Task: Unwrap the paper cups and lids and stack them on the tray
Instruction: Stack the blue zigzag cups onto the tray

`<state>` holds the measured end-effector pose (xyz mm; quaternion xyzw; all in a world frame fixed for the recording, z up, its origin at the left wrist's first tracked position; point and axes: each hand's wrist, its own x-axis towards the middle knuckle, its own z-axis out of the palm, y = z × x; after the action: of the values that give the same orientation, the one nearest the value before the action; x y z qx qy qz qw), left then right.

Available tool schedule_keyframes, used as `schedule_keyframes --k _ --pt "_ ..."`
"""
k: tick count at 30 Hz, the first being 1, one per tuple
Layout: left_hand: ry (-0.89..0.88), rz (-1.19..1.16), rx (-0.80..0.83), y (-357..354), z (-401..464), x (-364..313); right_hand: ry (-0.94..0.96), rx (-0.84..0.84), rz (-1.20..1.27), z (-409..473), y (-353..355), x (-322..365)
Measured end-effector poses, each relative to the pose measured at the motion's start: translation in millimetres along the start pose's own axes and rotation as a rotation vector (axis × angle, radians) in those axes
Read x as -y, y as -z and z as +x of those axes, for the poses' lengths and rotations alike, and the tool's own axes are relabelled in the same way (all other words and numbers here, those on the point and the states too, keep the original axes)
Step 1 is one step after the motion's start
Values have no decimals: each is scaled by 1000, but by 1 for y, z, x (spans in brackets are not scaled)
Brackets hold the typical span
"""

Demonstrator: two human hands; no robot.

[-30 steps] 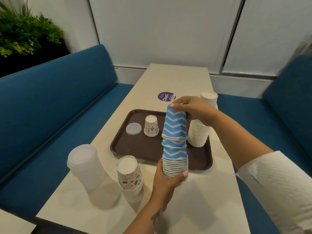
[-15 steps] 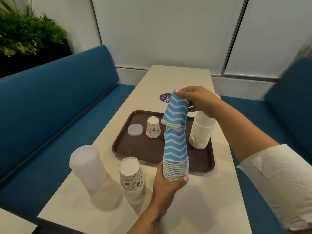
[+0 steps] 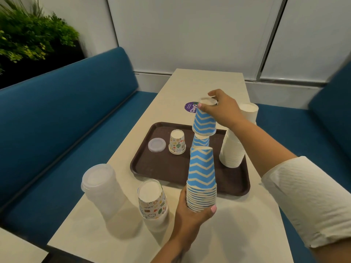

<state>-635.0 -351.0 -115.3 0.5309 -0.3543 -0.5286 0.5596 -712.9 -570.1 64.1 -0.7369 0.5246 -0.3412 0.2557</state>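
Note:
My left hand (image 3: 191, 215) grips the bottom of an upside-down stack of blue zigzag cups (image 3: 201, 177), held above the table's near side. My right hand (image 3: 223, 109) holds one blue zigzag cup (image 3: 204, 121) by its base, lifted clear above the stack. Behind the stack, another blue zigzag cup (image 3: 200, 141) shows on the brown tray (image 3: 163, 168). The tray also carries a tall stack of white cups (image 3: 234, 147), one patterned cup (image 3: 177, 142) upside down and a clear lid (image 3: 156, 145).
On the cream table (image 3: 237, 234), left of my left hand, stand a wrapped stack of patterned cups (image 3: 152, 200) and a wrapped stack of clear lids (image 3: 99, 184). A purple sticker (image 3: 190, 107) lies beyond the tray. Blue benches (image 3: 57, 120) flank the table.
My right hand has pulled the top blue cup off the stack and raised it up and away. My left hand keeps its hold on the stack.

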Motion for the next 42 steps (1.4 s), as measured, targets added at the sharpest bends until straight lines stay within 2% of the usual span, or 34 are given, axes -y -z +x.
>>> schedule_keyframes --k 8,18,29,31,36,39,42 --pt "-8 8 -5 2 3 -1 11 59 -127 1 -32 -22" --pt "19 13 10 4 5 3 -57 291 -296 1 -60 -55" --pt "24 14 -3 4 9 3 -115 356 -353 9 -62 -65" --pt "24 13 -7 3 12 2 -101 339 -326 7 -59 -62" --pt "18 18 -40 -7 26 -7 -16 145 -98 -8 -33 -28" --pt "36 -22 -40 -14 31 -15 -118 277 256 -25 -11 -10" --pt "47 -21 -16 -19 32 -21 -137 477 276 -42 1 -7"
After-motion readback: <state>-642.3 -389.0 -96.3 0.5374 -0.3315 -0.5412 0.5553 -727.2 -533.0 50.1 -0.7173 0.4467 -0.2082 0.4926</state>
